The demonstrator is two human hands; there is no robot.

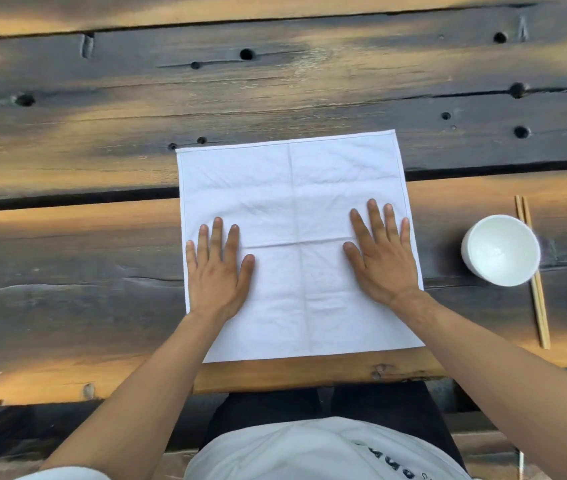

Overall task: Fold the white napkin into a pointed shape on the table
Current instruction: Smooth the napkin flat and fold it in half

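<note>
White napkin (pixel 296 202) lies unfolded, unmarked; shirt lettering (pixel 393 460) unreadable.

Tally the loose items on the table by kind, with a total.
White napkin: 1, spread flat
White bowl: 1
Wooden chopsticks: 2, lying side by side
Total: 4

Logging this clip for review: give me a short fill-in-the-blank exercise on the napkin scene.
1. Both hands, left hand and right hand, lie ____ on the white napkin.
2. The napkin is spread out, not yet ____.
3. The chopsticks lie beside a white ____.

Missing: flat; folded; bowl
</note>
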